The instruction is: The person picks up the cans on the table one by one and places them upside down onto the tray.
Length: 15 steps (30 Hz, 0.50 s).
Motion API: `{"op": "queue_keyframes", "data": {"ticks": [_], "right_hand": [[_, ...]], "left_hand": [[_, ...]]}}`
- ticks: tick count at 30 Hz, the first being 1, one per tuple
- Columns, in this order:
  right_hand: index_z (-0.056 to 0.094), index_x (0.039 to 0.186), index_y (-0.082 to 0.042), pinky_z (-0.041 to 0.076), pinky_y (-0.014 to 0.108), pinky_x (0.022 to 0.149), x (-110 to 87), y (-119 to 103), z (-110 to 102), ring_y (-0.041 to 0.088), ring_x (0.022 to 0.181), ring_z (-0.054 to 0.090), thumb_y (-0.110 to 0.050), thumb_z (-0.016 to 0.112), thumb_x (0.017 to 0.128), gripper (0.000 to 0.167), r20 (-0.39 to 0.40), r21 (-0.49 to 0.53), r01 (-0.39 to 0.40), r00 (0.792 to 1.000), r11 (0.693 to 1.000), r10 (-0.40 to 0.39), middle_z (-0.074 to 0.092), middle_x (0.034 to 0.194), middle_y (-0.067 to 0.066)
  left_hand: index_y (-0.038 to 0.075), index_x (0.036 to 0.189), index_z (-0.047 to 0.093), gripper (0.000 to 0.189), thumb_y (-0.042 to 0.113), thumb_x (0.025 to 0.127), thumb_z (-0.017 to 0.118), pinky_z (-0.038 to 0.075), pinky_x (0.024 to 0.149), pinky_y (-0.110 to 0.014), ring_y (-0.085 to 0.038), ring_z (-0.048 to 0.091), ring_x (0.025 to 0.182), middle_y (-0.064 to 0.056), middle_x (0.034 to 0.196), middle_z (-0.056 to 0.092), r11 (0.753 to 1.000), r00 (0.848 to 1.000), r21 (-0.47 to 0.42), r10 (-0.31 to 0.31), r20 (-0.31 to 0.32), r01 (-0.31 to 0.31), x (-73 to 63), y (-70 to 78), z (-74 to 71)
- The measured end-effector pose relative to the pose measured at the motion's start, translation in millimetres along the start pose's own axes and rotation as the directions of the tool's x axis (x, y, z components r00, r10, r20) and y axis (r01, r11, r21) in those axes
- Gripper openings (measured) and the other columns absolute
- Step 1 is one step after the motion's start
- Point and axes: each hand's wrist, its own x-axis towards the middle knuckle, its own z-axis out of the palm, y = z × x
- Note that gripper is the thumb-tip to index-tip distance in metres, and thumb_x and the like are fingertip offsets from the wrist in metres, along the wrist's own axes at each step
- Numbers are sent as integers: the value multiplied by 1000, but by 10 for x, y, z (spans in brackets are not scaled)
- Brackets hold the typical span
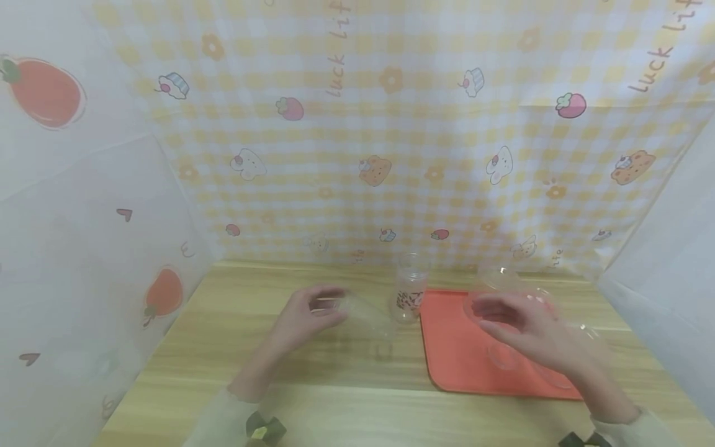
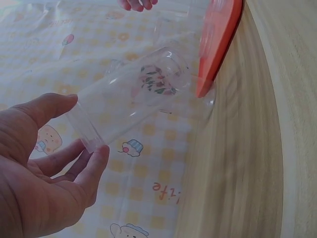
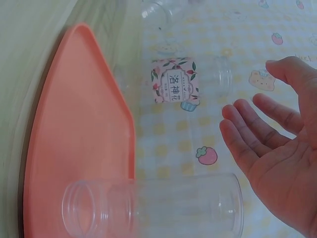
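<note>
My left hand [image 1: 307, 316] pinches one end of a clear plastic jar [image 2: 126, 101] between thumb and fingertips, holding it tilted with its far end pointing right and down. Just beyond that end, a second clear jar with a pink floral label [image 3: 174, 80] stands upright by the left edge of an orange tray [image 1: 455, 357]. My right hand [image 1: 530, 326] hovers over the tray, fingers spread and gently bent, palm bare in the right wrist view. Below it on the tray stands a clear jar [image 3: 183, 208] without a label, partly hidden by this hand in the head view.
More clear plastic shapes [image 1: 586, 338] lie toward the tray's right side, blurred behind the right hand. A yellow checked cloth [image 1: 346, 155] hangs behind the wooden table [image 1: 313, 410], and white printed cloths [image 1: 84, 248] close off both sides.
</note>
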Motion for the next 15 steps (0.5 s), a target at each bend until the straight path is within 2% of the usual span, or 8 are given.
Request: {"op": "queue_keyframes", "data": {"ticks": [7, 11, 15], "right_hand": [[63, 130, -4, 56, 29, 90, 11, -3, 35, 21, 111, 67, 3, 68, 95, 36, -11, 35, -18, 1000, 999, 19, 69, 122, 8], [62, 130, -3, 56, 30, 90, 23, 1, 59, 27, 111, 67, 4, 68, 95, 36, -14, 60, -15, 1000, 998, 16, 69, 121, 9], [61, 130, -2, 56, 31, 91, 31, 11, 85, 26, 112, 66, 4, 67, 95, 36, -18, 88, -30, 999, 996, 31, 68, 121, 11]], "left_hand": [[9, 131, 67, 44, 21, 90, 79, 55, 93, -51, -39, 61, 117, -9, 130, 65, 1000, 1000, -11, 8, -9, -8, 20, -49, 15], [9, 132, 66, 43, 17, 91, 78, 55, 93, -49, -37, 60, 118, -8, 130, 65, 999, 1000, -33, -8, -10, 8, 19, -45, 24], [9, 133, 65, 45, 19, 92, 77, 55, 93, -49, -38, 59, 120, -8, 132, 64, 999, 1000, -49, -11, -3, 11, 5, -32, 23]]}}
